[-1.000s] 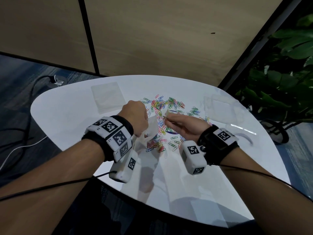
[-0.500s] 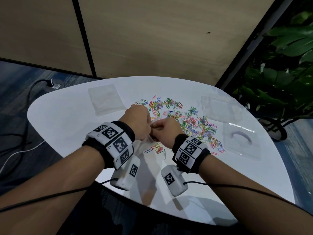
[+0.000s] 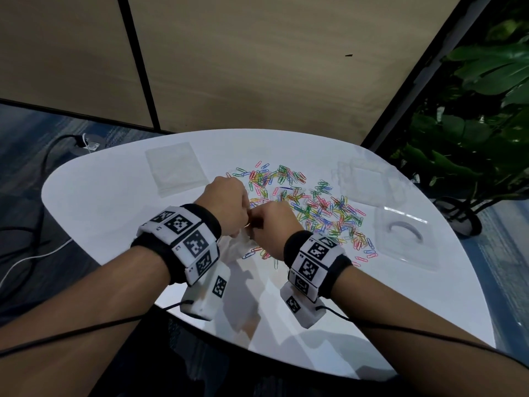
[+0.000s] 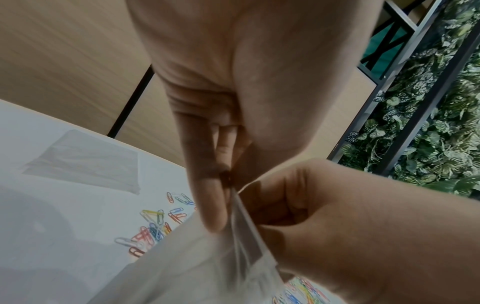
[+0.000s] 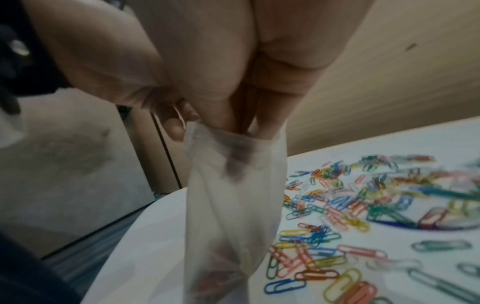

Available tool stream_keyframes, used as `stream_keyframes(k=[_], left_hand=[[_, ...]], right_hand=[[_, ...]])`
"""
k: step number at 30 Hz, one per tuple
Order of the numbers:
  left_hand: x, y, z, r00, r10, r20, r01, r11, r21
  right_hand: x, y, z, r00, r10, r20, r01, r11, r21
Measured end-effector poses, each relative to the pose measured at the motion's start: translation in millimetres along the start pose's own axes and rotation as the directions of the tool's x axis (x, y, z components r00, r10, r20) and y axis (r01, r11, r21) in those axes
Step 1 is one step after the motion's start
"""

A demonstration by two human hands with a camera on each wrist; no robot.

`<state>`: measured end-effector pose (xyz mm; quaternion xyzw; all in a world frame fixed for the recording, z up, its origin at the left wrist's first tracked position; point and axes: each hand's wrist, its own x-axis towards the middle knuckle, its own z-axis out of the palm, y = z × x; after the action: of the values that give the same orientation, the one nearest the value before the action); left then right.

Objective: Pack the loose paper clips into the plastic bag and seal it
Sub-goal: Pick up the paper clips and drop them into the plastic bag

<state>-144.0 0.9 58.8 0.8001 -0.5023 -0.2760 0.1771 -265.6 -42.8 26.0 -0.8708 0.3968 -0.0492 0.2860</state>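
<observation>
Coloured paper clips (image 3: 315, 207) lie scattered over the middle and right of the white table (image 3: 114, 213). Both hands meet in front of the pile. My left hand (image 3: 244, 222) pinches the rim of a small clear plastic bag (image 3: 236, 245), which hangs down to the table. In the left wrist view its fingers (image 4: 210, 205) press the bag (image 4: 207, 267) edge. My right hand (image 3: 264, 224) has its bunched fingers (image 5: 233, 115) pushed into the bag (image 5: 233, 205) mouth, pinching clips that show darkly through the film. A few clips sit at the bag's bottom.
A stack of empty clear bags (image 3: 174, 167) lies at the back left. More clear bags (image 3: 360, 179) and a clear plastic tray (image 3: 403, 239) sit at the right. A leafy plant (image 3: 486, 110) stands beyond the right edge. Cables (image 3: 28, 253) run over the floor at the left.
My right hand picked clips from the pile, swung left to the bag and now has its fingers in the mouth. The left hand kept holding the bag.
</observation>
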Motion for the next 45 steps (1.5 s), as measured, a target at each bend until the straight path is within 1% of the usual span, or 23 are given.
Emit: stream_keyframes(k=[3, 4, 6, 7, 9, 10, 11, 12, 13, 14, 15, 16, 17, 20, 24, 27, 29, 31, 34, 38, 40, 42, 45], left_hand=[[1, -1, 0, 1.0, 0.0, 0.018, 0.0, 1.0, 0.004], [1, -1, 0, 1.0, 0.001, 0.02, -0.002, 1.0, 0.006], [1, -3, -3, 1.0, 0.008, 0.013, -0.008, 1.0, 0.02], [1, -5, -5, 1.0, 0.005, 0.01, -0.006, 1.0, 0.029], [1, -9, -10, 1.0, 0.003, 0.009, -0.003, 0.999, 0.041], [1, -13, -13, 1.0, 0.001, 0.006, -0.001, 0.999, 0.042], [1, -17, -16, 1.0, -0.001, 0.003, 0.001, 0.999, 0.044], [1, -22, -20, 1.0, -0.005, 0.0, 0.005, 0.999, 0.045], [0, -26, -24, 1.0, -0.009, -0.003, 0.009, 0.999, 0.043], [-1, -31, -28, 1.0, -0.013, -0.005, 0.013, 0.999, 0.034], [-2, -36, -32, 1.0, -0.016, -0.006, 0.017, 1.0, 0.022], [-4, -41, -36, 1.0, -0.018, -0.011, 0.018, 1.0, 0.011], [-5, -46, -40, 1.0, -0.023, -0.018, 0.023, 1.0, -0.001], [-10, -63, -47, 0.997, -0.056, -0.044, 0.055, 0.998, -0.04], [-13, -81, -52, 0.995, -0.078, -0.065, 0.074, 0.995, -0.071], [-13, -87, -56, 0.995, -0.076, -0.07, 0.07, 0.994, -0.084], [-10, -88, -57, 0.995, -0.071, -0.069, 0.066, 0.995, -0.072], [-7, -86, -57, 0.996, -0.066, -0.055, 0.062, 0.996, -0.057], [-4, -79, -53, 0.998, -0.056, -0.031, 0.055, 0.998, -0.042], [-2, -71, -45, 0.999, -0.041, 0.004, 0.041, 0.999, -0.007], [-2, -68, -43, 0.999, -0.038, 0.013, 0.038, 0.999, 0.0], [-2, -64, -42, 0.999, -0.034, 0.018, 0.034, 0.999, 0.001], [-2, -58, -39, 0.999, -0.028, 0.032, 0.028, 1.0, 0.004]], right_hand=[[0, -2, -2, 0.994, -0.052, 0.099, 0.063, 0.992, -0.114], [0, -1, -3, 0.991, -0.058, 0.118, 0.071, 0.992, -0.104], [-2, 1, -7, 0.995, -0.076, 0.067, 0.073, 0.996, 0.048], [-2, 4, -10, 0.998, -0.067, 0.0, 0.065, 0.979, 0.194], [-1, 20, -19, 0.993, 0.074, -0.091, -0.022, 0.877, 0.48], [-1, 31, -23, 0.982, 0.16, -0.099, -0.086, 0.85, 0.52], [0, 45, -26, 0.969, 0.227, -0.094, -0.159, 0.872, 0.463], [-1, 61, -29, 0.959, 0.278, -0.06, -0.247, 0.917, 0.312], [-5, 78, -28, 0.941, 0.338, 0.013, -0.338, 0.936, 0.102], [-9, 93, -24, 0.908, 0.407, 0.093, -0.399, 0.912, -0.099], [-13, 104, -18, 0.876, 0.458, 0.148, -0.42, 0.878, -0.229], [-18, 110, -11, 0.863, 0.474, 0.175, -0.419, 0.864, -0.279], [-20, 113, -2, 0.869, 0.459, 0.187, -0.406, 0.876, -0.261], [-19, 106, 25, 0.924, 0.344, 0.168, -0.32, 0.935, -0.155], [2, 88, 52, 0.974, 0.202, 0.107, -0.189, 0.975, -0.116], [19, 81, 66, 0.991, 0.055, 0.124, -0.021, 0.966, -0.259], [23, 80, 74, 0.985, -0.035, 0.168, 0.1, 0.913, -0.396], [25, 86, 79, 0.984, -0.085, 0.158, 0.148, 0.884, -0.443], [27, 92, 74, 0.988, -0.124, 0.095, 0.153, 0.894, -0.421], [26, 94, 55, 0.999, -0.005, 0.047, 0.024, 0.914, -0.406], [26, 96, 42, 0.992, 0.124, -0.021, -0.125, 0.952, -0.278], [26, 100, 26, 0.962, 0.26, -0.079, -0.268, 0.956, -0.122], [29, 114, 10, 0.91, 0.412, -0.052, -0.408, 0.91, 0.075]])
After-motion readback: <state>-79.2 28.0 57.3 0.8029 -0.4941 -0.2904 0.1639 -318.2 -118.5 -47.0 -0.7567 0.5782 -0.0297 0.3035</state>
